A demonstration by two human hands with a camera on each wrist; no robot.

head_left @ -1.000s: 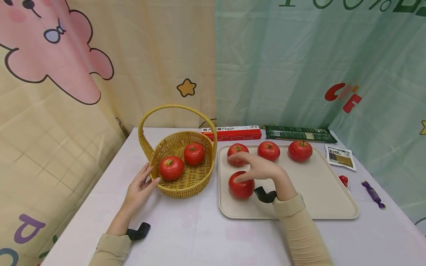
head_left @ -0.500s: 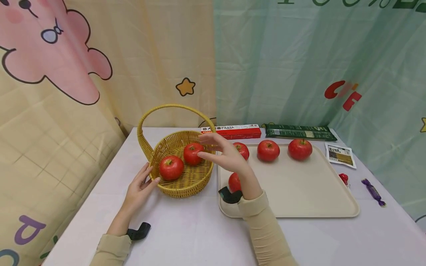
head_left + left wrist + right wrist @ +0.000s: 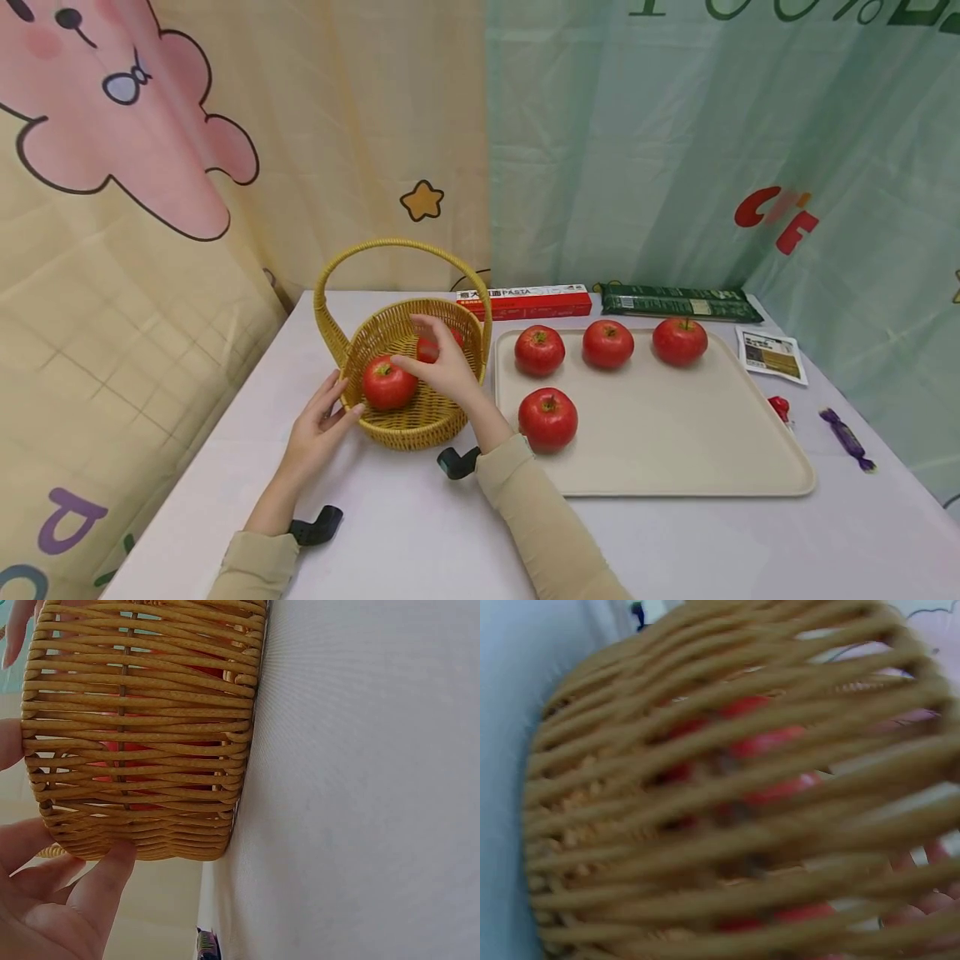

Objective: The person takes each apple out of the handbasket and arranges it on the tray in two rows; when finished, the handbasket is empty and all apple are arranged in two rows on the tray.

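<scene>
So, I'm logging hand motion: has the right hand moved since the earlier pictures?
Yes, leftward in the head view: the right hand was over the tray, now at the basket.

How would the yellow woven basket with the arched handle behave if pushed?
The yellow woven basket may slide rather than tip: its wide base rests on the white tabletop. Its open weave suggests little weight. The two round red apples inside could roll.

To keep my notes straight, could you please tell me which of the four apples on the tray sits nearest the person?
The front-left apple on the tray; it sits in front, while the other three apples line the far edge.
</scene>
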